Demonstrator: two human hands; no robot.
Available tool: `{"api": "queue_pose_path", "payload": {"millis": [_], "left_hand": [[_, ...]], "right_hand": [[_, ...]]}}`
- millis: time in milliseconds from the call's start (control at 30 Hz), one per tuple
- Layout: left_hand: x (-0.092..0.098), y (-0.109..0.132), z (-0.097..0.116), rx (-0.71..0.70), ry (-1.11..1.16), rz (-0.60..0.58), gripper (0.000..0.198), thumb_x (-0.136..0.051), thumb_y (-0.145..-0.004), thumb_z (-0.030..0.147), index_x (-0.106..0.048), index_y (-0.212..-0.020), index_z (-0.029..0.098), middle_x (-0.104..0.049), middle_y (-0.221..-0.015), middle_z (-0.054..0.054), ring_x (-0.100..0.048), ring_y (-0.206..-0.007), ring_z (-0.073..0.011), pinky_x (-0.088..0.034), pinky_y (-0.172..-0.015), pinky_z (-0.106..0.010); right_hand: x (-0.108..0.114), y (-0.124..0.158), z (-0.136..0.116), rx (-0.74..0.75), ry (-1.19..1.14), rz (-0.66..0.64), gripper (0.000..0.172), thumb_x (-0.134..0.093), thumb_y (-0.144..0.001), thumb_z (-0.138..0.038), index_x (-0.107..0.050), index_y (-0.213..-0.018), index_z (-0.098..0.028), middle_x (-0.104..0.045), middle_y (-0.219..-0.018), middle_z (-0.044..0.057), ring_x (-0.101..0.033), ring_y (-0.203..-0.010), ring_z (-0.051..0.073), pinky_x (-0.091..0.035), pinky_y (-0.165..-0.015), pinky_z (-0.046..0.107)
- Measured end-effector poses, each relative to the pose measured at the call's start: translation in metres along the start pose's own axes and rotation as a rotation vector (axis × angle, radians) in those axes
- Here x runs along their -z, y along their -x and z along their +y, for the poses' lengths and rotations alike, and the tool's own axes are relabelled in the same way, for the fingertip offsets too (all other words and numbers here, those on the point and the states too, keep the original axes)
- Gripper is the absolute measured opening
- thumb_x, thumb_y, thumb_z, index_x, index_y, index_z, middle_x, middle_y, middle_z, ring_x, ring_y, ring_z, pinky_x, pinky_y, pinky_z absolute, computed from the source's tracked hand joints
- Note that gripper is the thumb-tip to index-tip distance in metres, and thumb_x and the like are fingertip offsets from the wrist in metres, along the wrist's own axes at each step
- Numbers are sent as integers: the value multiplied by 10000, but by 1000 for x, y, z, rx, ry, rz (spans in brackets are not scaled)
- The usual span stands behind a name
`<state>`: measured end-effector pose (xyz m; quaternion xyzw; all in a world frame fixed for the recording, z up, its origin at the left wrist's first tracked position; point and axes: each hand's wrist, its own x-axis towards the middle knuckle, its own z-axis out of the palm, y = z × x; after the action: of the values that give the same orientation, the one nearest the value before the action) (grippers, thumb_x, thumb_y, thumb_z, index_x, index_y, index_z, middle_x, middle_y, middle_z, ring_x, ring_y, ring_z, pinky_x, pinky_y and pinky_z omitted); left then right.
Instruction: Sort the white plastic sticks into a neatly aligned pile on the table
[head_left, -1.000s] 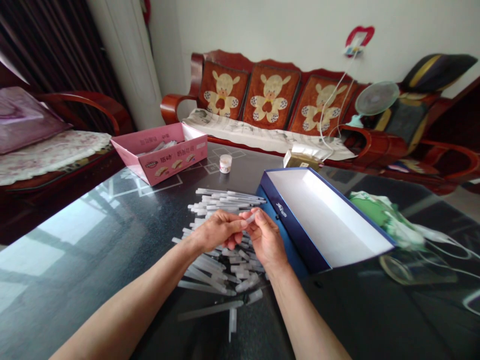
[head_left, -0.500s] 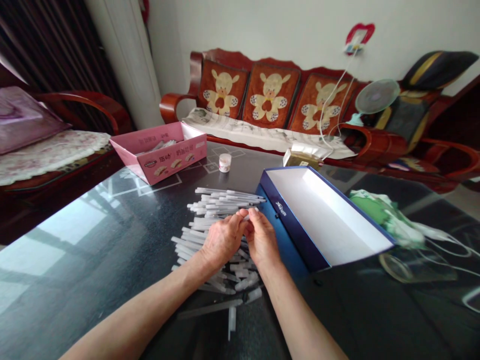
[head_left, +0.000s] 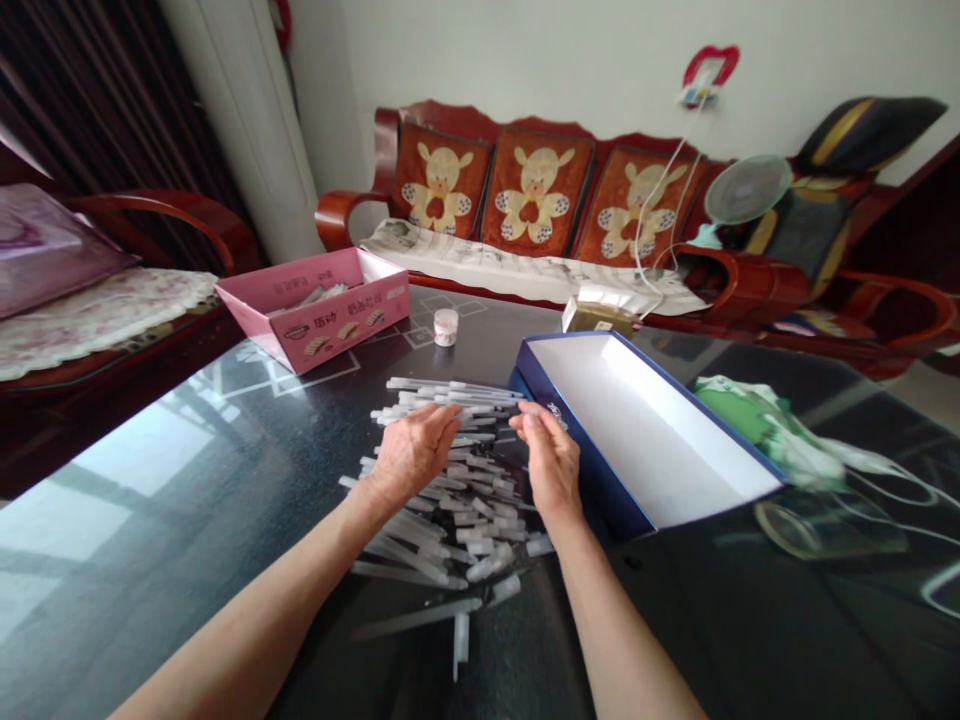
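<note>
Many translucent white pen-like tubes and short caps (head_left: 480, 510) lie in a loose pile on the dark glossy table (head_left: 225, 480). Over the pile's left part is my left hand (head_left: 416, 450), its fingers pressed together; whatever they may hold is hidden. My right hand (head_left: 551, 460) hovers at the pile's right side, beside the blue box, with thumb and fingertips pinched; a small pale bit shows at the tips but is too small to name. The two hands are apart.
An open blue box (head_left: 645, 430) with a white inside stands at right. Farther back are a pink box (head_left: 322, 320) with pale tubes inside, a small white jar (head_left: 445, 328) and a tissue box (head_left: 600, 312). A green-white cloth bag (head_left: 765, 420) and cables lie far right.
My hands were together over the pile and have moved apart, the left hand to the left, the right hand to the right toward the blue box.
</note>
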<state>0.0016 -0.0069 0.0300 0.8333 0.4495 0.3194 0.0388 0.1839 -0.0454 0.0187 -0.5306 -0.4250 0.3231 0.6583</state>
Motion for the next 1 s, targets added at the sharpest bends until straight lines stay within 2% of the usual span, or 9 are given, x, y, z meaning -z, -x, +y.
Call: {"api": "queue_pose_path", "payload": {"millis": [67, 133, 233, 367, 567, 667, 833, 900, 1000], "left_hand": [[1, -1, -9, -71, -8, -74, 278, -419, -917, 296, -633, -1072, 209, -642, -839, -39, -609, -753, -159, -438, -636, -236], [2, -1, -14, -132, -10, -151, 265, -428, -906, 274, -650, -1036, 213, -638, -854, -44, -607, -791, -167, -458, -673, -249], [4, -1, -16, -195, -18, -212, 244, -464, -882, 277, -670, -996, 214, -638, -902, -61, -596, -864, -188, -481, -724, -276], [3, -1, -16, -218, -5, -204, 268, -468, -888, 351, -681, -940, 196, -644, -895, -74, -587, -875, -201, -490, -753, -307], [2, -1, -12, -248, 45, -280, 337, -397, -928, 335, -671, -792, 193, -621, -741, -47, -589, -763, -158, -456, -704, -252], [4, -1, -11, -201, 81, -263, 347, -392, -933, 359, -678, -819, 199, -615, -714, -36, -587, -715, -146, -432, -652, -230], [5, -3, -23, -36, 52, -89, 390, -372, -942, 352, -658, -746, 175, -601, -691, -38, -580, -694, -134, -421, -663, -228], [5, -4, -30, -11, 44, -85, 392, -386, -937, 353, -656, -717, 172, -601, -681, -37, -574, -674, -129, -416, -653, -226], [3, -3, -36, -64, 23, -134, 351, -405, -929, 333, -669, -753, 184, -615, -716, -37, -583, -720, -138, -423, -671, -229]], "right_hand": [[-1, 4, 3, 86, 198, -120, 209, -581, -810, -326, -698, -950, -225, -706, -927, 49, -652, -910, 207, -486, -861, 349], [-1, 5, 7, 150, 294, -199, 209, -559, -784, -240, -707, -932, -232, -696, -951, 44, -645, -925, 210, -486, -863, 339], [3, 2, 13, 204, 360, -158, 267, -505, -770, -186, -697, -951, -221, -689, -964, 47, -643, -923, 204, -491, -862, 337], [9, -5, 21, 280, 526, -39, 239, -482, -810, -222, -698, -911, -214, -694, -941, 61, -641, -906, 204, -485, -866, 346], [10, -5, 26, 368, 715, -188, 234, -475, -848, -212, -699, -914, -218, -711, -959, 59, -639, -922, 208, -464, -860, 335], [9, -3, 25, 358, 790, -210, 232, -478, -861, -220, -701, -925, -224, -715, -927, 52, -639, -892, 214, -459, -834, 334], [10, -2, 24, 327, 825, -177, 213, -509, -855, -240, -705, -939, -227, -701, -892, 54, -636, -853, 207, -458, -804, 314], [10, -1, 25, 310, 843, -181, 210, -518, -854, -241, -708, -943, -229, -696, -896, 54, -633, -850, 203, -455, -802, 307], [8, 0, 25, 286, 917, -204, 212, -524, -861, -242, -711, -962, -240, -688, -919, 52, -621, -878, 198, -440, -823, 299]]}}
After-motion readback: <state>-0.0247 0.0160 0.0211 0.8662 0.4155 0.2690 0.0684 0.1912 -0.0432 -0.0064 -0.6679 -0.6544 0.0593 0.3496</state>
